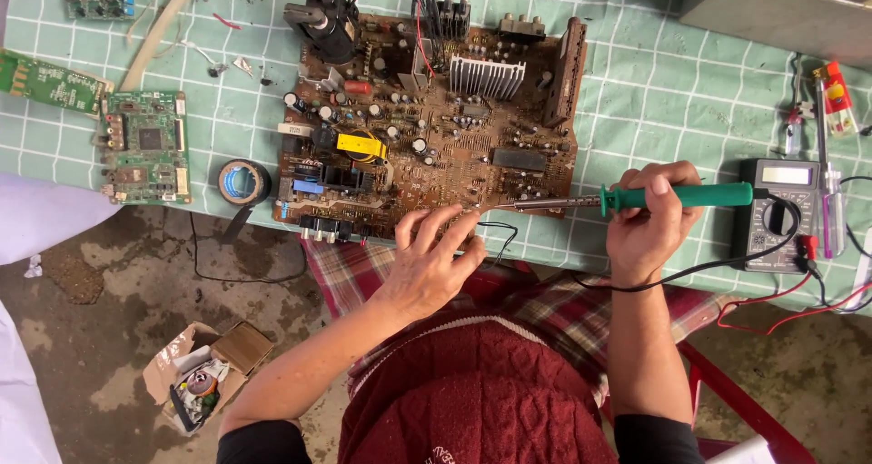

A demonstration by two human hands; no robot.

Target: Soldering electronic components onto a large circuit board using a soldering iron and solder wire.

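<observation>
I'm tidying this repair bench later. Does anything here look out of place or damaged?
Mostly the floor: a torn-open cardboard box lies there with parts spilling from it. On the table, the black tape roll has its loose end hanging over the edge. The right hand holds the green-handled soldering iron at the brown circuit board; nothing there looks damaged.

At ten o'clock I see two green circuit boards [144, 146] on the checked tablecloth [663, 92], with a roll of black tape [243, 182] just beside them. At three o'clock sits a multimeter [774, 214] with red leads. At eight o'clock, an open cardboard box [207, 375] lies on the floor.
</observation>
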